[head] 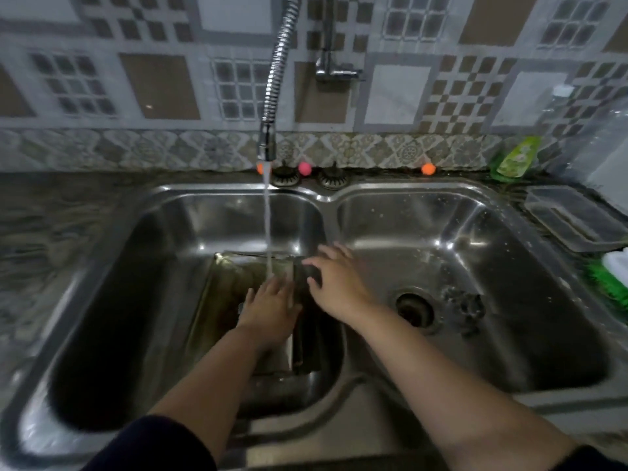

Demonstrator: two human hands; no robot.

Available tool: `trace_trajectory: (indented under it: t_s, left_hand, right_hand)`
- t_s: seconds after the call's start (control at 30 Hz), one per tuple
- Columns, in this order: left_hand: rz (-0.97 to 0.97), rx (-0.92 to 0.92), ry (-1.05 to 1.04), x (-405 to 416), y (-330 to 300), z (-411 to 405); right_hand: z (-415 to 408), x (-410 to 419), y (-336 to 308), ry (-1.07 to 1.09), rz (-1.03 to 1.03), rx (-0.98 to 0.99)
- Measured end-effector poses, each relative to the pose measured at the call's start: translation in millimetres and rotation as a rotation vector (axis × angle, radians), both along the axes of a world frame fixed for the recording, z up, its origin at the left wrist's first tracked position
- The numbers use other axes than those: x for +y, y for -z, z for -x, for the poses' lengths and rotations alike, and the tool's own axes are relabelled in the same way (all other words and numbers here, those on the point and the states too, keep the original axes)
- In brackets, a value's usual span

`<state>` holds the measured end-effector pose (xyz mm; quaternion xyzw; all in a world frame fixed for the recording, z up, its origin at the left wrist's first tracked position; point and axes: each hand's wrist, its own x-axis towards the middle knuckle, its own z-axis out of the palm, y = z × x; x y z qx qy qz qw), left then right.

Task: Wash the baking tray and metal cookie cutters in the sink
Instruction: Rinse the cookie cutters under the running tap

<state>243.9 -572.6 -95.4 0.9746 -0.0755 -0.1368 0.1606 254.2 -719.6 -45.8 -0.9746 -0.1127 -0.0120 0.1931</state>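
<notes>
The bench [51, 212] at far left is dark mottled stone, and the steel double sink [326, 195] is set into it. In the left basin the baking tray [234, 294] leans tilted, its far rim raised toward the back wall and its near end down on the basin floor. A flexible faucet [272, 96] hangs over it, and the stream of water [267, 226] falls onto the tray's right half, landing right at the fingertips of the left hand [272, 311]. That hand lies flat on the tray's inner face with fingers straight and spread, a wide, loose grip that presses rather than clasps; most of the tray extends to the left of and beyond it.

Just to the right, the right hand [334, 283] reaches across the divider between the basins. Its fingers are extended over the tray's dark right edge, the thumb lower along the same edge; the blur keeps me from telling whether this grip really closes on the rim or only touches it. The tray lies under and to the left of this hand.

Farther right, in the right basin, past the drain [414, 309], a small cluster of metal cookie cutters [464, 305] sits on the basin floor, well apart from both hands. On the bench beyond are a green dish soap pouch [515, 158], a clear plastic container [574, 219] and a green brush [611, 277].
</notes>
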Motion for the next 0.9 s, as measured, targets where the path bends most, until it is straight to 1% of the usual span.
trace_trajectory:
  t_s: [0.07, 0.13, 0.2, 0.23, 0.3, 0.37, 0.43, 0.5, 0.6, 0.73, 0.83, 0.87, 0.9]
  left_hand:
    - [-0.053, 0.000, -0.044, 28, 3, 0]
    - [-0.050, 0.044, -0.104, 50, 7, 1]
    - [-0.028, 0.120, -0.161, 66, 12, 3]
    - [-0.023, 0.144, -0.176, 71, 15, 6]
    - [-0.028, 0.143, -0.179, 77, 22, 9]
    - [-0.005, 0.110, -0.184, 80, 25, 10]
    - [0.062, 0.082, -0.212, 81, 24, 7]
    - [0.135, 0.074, -0.257, 81, 20, 3]
    - [0.237, 0.028, -0.296, 78, 16, -4]
    - [0.456, -0.072, -0.345, 68, 7, -19]
    - [0.586, -0.045, -0.383, 55, -1, -26]
    - [0.635, -0.008, -0.412, 51, -3, -27]
    - [0.734, 0.061, -0.471, 46, -6, -27]
  right_hand:
    - [2, 29, 9, -0.101, 0.064, 0.023]
    - [3, 53, 22, -0.173, 0.079, 0.173]
    - [1, 71, 35, -0.192, 0.075, 0.345]
    - [-1, 77, 41, -0.189, 0.100, 0.400]
    - [-6, 85, 52, -0.176, 0.173, 0.432]
    - [-11, 90, 58, -0.158, 0.220, 0.423]
    - [-16, 91, 59, -0.102, 0.193, 0.443]
    - [-19, 90, 60, -0.009, 0.082, 0.464]
    - [-26, 89, 53, 0.114, -0.106, 0.407]
    - [-41, 88, 28, 0.330, -0.551, 0.451]
    - [-50, 82, 10, 0.378, -0.782, 0.557]
    - [-51, 80, 5, 0.370, -0.849, 0.590]
    - [-52, 77, 1, 0.361, -0.889, 0.605]
